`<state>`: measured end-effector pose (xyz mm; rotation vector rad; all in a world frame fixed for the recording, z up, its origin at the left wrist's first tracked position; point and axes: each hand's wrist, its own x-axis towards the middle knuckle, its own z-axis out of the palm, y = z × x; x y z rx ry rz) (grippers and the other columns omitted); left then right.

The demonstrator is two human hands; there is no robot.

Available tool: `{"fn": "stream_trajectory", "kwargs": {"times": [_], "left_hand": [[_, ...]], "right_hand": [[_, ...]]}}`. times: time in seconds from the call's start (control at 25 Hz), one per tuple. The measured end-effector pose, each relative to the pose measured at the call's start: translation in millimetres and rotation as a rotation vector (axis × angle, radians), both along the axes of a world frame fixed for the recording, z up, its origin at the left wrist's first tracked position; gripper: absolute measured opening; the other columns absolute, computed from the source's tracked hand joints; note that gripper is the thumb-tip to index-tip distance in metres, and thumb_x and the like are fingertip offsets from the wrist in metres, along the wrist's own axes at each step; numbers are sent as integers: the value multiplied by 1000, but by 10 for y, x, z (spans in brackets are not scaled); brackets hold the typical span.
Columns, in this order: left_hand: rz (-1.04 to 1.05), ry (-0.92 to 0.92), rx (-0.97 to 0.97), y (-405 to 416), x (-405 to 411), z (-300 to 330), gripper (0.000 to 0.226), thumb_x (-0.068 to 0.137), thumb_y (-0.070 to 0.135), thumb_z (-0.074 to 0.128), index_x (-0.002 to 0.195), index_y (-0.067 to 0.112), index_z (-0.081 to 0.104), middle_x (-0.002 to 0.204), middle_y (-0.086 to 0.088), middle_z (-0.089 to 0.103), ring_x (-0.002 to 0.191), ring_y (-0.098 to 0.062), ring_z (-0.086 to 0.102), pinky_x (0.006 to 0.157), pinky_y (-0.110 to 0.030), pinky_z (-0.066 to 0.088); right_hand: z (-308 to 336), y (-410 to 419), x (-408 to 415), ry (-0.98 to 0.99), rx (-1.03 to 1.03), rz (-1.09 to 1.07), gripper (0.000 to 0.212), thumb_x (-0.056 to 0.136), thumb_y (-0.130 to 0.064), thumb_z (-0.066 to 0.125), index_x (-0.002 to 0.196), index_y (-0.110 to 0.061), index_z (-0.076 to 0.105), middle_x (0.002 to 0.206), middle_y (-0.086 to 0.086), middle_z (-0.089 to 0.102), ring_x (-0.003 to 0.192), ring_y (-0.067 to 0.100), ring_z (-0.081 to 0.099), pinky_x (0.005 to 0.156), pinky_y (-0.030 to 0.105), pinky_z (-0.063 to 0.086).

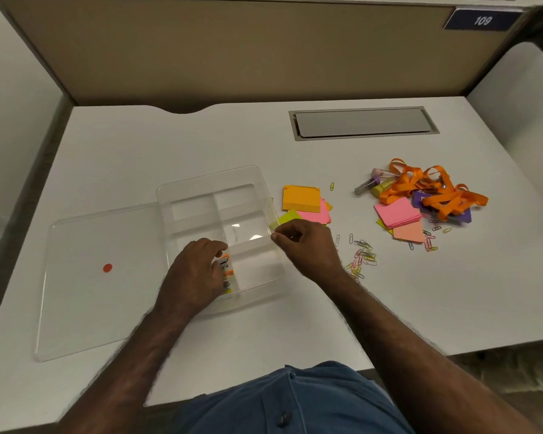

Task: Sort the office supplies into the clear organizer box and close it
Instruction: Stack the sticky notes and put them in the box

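- Two hands at the clear organizer box (220, 195), mid-desk (201, 139), long axis front-to-back.
- Left hand (198, 270) curled inside its near-left compartment, grip unclear.
- Right hand (308, 245) pinches something small at its right wall.

Organizer box (170, 195), centre frame: clear glossy plastic, glare on dividers. Lid (85, 296), lower left: same clear plastic, smooth. Desk (201, 139): matt white, smooth. Sticky notes (301, 198), right of centre: matt paper. Lanyards (433, 189), right: orange woven cloth. Paper clips (364, 249): thin coloured wire. Partition (232, 51), top: tan, cloth-like. Cover plate (361, 122), upper right: grey, looked like brushed metal.
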<state>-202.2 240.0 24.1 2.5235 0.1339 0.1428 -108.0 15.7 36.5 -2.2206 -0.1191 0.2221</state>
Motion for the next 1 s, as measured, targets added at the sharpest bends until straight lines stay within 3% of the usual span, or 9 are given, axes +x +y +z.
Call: {"fn": "stream_trajectory", "kwargs": {"times": [0.2, 0.36, 0.48, 0.72, 0.92, 1.0], "left_hand": [[46, -84, -166, -485, 256, 127, 36, 87, -2, 63, 117, 16, 71, 101, 5, 69, 95, -14, 63, 88, -34, 55], [35, -97, -196, -906, 445, 146, 29, 91, 4, 66, 117, 16, 72, 100, 5, 69, 90, -13, 64, 83, -36, 56], [32, -86, -203, -1148, 553, 139, 27, 93, 9, 67, 119, 15, 71, 101, 3, 70, 92, -13, 64, 83, -35, 56], [37, -43, -190, -1551, 690, 119, 28, 95, 14, 69, 123, 13, 70, 109, -1, 70, 99, -16, 65, 87, -30, 56], [13, -37, -168, -1887, 837, 33, 31, 96, 17, 69, 126, 12, 67, 124, -3, 68, 110, -14, 60, 100, -29, 52], [-6, -17, -159, -2010, 892, -32, 35, 97, 15, 68, 131, 9, 63, 132, -7, 66, 121, -21, 60, 108, -33, 49]], "right_hand": [[-172, -319, 503, -62, -160, -67, 32, 89, -38, 78, 114, -18, 77, 101, 0, 78, 88, 14, 69, 86, 35, 59], [-424, -400, 749, -13, -367, 81, 63, 81, -53, 82, 129, -16, 66, 120, 8, 68, 111, 28, 62, 95, 41, 51], [-584, -418, 803, -48, -533, 201, 75, 76, -57, 83, 134, -15, 59, 127, 11, 61, 117, 33, 55, 96, 45, 49], [-687, -602, 904, -19, -538, 238, 71, 77, -39, 86, 137, -21, 54, 130, 11, 59, 117, 33, 54, 95, 45, 51], [-668, -940, 988, 146, -442, 259, 66, 70, -23, 88, 124, -29, 51, 121, 1, 60, 110, 25, 52, 90, 44, 53], [-662, -1066, 965, 166, -393, 259, 58, 69, -19, 85, 114, -30, 51, 114, 0, 62, 105, 24, 52, 87, 44, 53]]}}
